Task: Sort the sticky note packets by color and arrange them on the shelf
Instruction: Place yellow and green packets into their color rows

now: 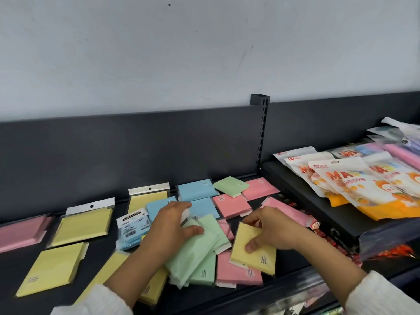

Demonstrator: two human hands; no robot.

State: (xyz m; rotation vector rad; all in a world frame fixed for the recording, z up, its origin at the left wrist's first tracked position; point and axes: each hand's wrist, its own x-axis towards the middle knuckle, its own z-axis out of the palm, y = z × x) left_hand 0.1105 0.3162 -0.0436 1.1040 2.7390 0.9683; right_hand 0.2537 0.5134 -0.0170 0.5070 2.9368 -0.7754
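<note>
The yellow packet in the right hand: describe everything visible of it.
The yellow packet is a flat square pad of pale yellow paper in a clear wrapper, with small dark print near one corner. It is tilted, resting across a pink packet on the dark shelf. The right hand pinches it, thumb on its face, fingers over its upper edge.

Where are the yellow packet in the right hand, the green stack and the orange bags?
yellow packet (253, 260), head view, face below the thumb.
green stack (193, 254), head view, top packet's middle.
orange bags (354, 184), head view, front bag's face.
</note>
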